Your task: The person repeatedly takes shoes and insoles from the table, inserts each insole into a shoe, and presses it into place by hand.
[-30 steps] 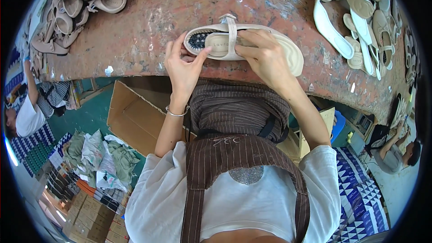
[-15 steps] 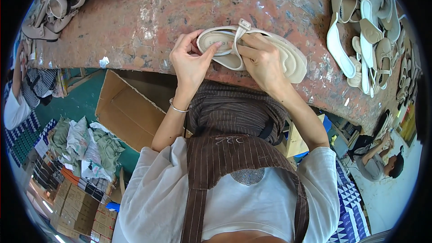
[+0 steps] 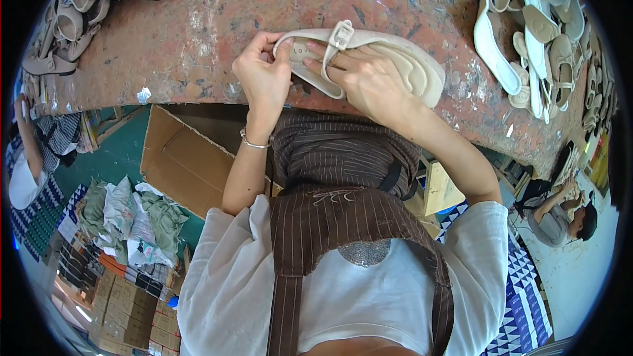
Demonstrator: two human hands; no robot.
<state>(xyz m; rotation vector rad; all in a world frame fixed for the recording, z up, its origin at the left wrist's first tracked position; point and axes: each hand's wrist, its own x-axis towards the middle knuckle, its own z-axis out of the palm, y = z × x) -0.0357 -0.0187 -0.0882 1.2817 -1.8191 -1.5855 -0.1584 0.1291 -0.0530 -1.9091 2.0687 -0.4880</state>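
Observation:
A beige strapped shoe [image 3: 425,69] with a buckle [image 3: 341,35] lies on the worn tabletop in front of me, its toe to the right. My left hand [image 3: 265,69] pinches the heel rim, thumb inside and fingers behind it. Stretched under the strap, the fingers of my right hand [image 3: 372,82] press on the beige insole [image 3: 300,53] towards the heel. Its palm covers the middle of the shoe and hides part of the footbed.
Beige shoes [image 3: 69,26] are heaped at the far left, and more shoes and pale insoles [image 3: 494,53] at the right. The table edge runs before my apron [image 3: 330,151]. An open cardboard box [image 3: 184,158] stands below left. A co-worker [image 3: 560,221] sits at far right.
Both hands and the shoe have shifted slightly left and away from me. My left thumb has drawn back to the heel rim, while my right fingers have reached further under the strap.

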